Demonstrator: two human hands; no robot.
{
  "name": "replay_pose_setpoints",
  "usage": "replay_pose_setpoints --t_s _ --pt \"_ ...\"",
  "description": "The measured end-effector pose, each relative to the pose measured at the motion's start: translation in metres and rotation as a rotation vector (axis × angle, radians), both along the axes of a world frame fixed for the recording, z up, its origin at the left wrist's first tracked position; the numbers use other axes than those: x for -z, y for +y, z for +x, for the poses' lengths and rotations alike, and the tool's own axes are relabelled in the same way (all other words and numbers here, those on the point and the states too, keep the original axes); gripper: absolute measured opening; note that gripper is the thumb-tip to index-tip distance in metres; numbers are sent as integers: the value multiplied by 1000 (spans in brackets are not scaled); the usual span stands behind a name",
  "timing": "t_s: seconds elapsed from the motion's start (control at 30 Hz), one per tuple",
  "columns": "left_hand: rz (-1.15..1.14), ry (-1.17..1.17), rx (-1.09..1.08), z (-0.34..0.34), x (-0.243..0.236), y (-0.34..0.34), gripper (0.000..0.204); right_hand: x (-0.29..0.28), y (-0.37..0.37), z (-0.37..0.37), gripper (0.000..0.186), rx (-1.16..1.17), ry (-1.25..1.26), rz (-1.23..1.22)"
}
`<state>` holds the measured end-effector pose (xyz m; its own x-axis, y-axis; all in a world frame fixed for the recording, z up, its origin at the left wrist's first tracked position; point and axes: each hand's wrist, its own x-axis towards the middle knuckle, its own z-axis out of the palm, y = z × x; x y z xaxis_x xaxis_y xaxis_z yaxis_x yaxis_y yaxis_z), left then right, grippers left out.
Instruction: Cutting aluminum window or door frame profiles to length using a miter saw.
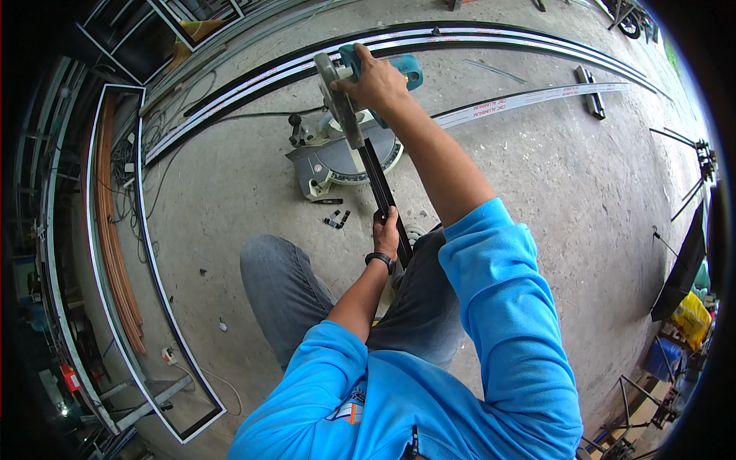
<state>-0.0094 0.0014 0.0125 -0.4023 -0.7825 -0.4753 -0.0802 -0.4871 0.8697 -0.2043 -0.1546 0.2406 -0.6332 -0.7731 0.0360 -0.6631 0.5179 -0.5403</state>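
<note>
A miter saw with a teal motor housing [414, 71] and a grey base [318, 167] sits on the concrete floor in front of me. My right hand [377, 83] is closed round the top of the saw head, at its handle. Below the round blade guard [330, 92], a black metal profile [374, 170] runs from the saw's table toward my knees. My left hand [387, 232], with a dark band on the wrist, grips this profile near my knees. The contact between blade and profile is hidden by the guard. Several small black offcuts [337, 220] lie left of the profile.
Long black-and-white profiles [475, 38] cross the floor beyond the saw. A film-covered strip [498, 107] extends rightward toward a short black block [590, 96]. A rectangular frame [157, 280], brown lengths [115, 245] and tangled cables [126, 165] are at left. A yellow bag [692, 318] stands far right.
</note>
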Motion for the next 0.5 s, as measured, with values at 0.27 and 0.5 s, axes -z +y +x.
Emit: replay_pose_setpoints --t_s 0.27,0.5 --pt "-3 9 -2 2 5 -2 51 1 -3 0 94 -11 47 -59" --pt "107 88 -38 -1 18 -3 50 -21 -34 -26 95 -62 83 6"
